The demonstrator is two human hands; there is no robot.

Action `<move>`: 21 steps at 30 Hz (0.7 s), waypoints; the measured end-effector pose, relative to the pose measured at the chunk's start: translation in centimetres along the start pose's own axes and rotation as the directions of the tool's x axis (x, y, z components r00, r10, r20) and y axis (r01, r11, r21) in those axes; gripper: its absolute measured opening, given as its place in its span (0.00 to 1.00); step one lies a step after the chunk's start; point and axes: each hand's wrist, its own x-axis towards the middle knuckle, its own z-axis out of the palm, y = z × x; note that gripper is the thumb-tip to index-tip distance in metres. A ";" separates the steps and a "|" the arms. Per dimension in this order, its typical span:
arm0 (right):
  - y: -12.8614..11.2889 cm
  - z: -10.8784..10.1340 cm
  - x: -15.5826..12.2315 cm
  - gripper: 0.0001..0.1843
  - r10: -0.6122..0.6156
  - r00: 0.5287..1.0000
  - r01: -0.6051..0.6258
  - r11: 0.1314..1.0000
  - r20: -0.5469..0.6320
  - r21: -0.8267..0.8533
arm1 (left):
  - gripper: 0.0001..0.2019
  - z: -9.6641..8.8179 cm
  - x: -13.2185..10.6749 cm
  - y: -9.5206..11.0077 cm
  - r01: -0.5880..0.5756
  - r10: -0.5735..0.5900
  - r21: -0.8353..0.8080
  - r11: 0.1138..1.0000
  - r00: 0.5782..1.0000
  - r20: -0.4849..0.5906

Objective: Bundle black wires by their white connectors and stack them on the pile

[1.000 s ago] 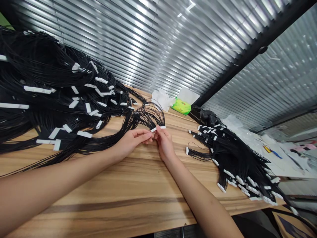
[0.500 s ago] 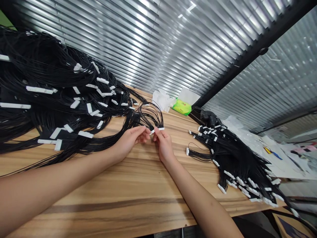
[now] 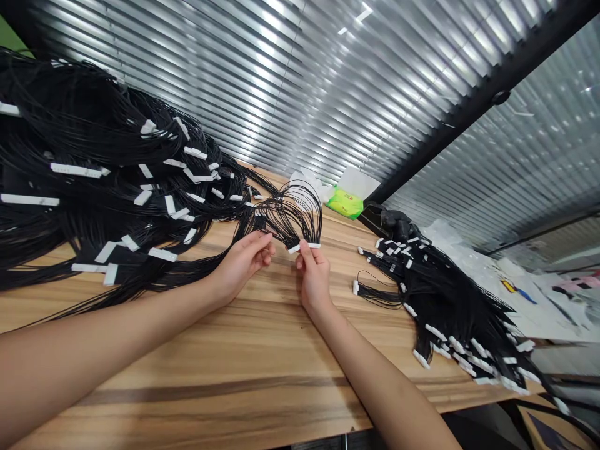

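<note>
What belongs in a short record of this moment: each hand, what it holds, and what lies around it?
Right hand: pinches a white connector between thumb and fingers
Wires: fine black wires fan up from the connector
Left hand: open, fingers beside the wires, no clear hold
Left of hands: large pile of wired connectors
Right of hands: smaller pile of wired connectors
Surface: wooden table
Behind: green packet, white tissue
</note>
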 end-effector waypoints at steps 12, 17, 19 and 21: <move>0.1 0.0 0.0 0.18 0.018 0.998 -0.020 0.999 0.054 0.036 | 0.13 0.0 0.2 -0.5 -0.009 0.009 0.083 0.996 1.000 -0.001; 0.1 0.0 -0.2 0.18 0.006 0.995 -0.004 1.000 0.096 -0.023 | 0.12 0.0 0.4 -0.8 -0.079 0.074 0.181 0.980 0.997 0.036; 0.1 -0.1 -0.2 0.18 0.000 0.996 0.004 0.999 0.089 -0.042 | 0.11 0.0 0.3 -0.8 -0.097 0.093 0.198 0.975 0.995 0.028; 0.2 -0.1 -0.2 0.19 -0.002 0.997 0.005 0.999 0.083 -0.045 | 0.12 0.0 0.3 -0.6 -0.084 0.083 0.175 0.981 0.996 0.011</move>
